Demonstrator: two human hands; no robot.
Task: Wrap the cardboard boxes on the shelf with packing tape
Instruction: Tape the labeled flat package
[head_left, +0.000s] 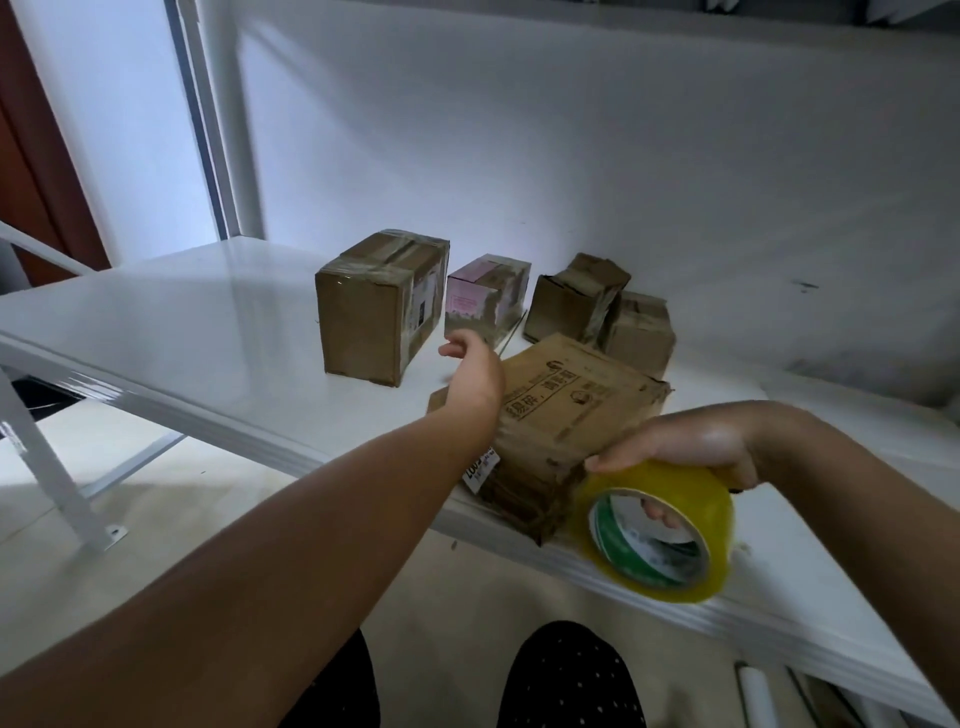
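Right hand (691, 447), lower right of frame: fingers curled through the core and thumb clamped on the rim of the yellow tape roll (657, 530), held at the near edge of the white shelf (182, 322), just beside the flat printed box (561, 415). Left hand (475, 374), centre frame: seen from the back, fingers pointed away toward the pink-labelled box (485, 296); curl state cannot be told, nothing visibly gripped. Judged step: a box is being selected or steadied before tape is pulled. Best done with the box pinned flat by the left palm, the tape end anchored on one face, the roll kept taut and square to the seam, overlap carried round the corners. Other boxes sit centre frame: tall box (382, 309) left, two crumpled boxes (602, 306) right, some old tape already visible on them. Hidden or unclear: left fingertips, free tape end, far box faces, print on the flat box partly covered by the left wrist; motion blur softens the roll
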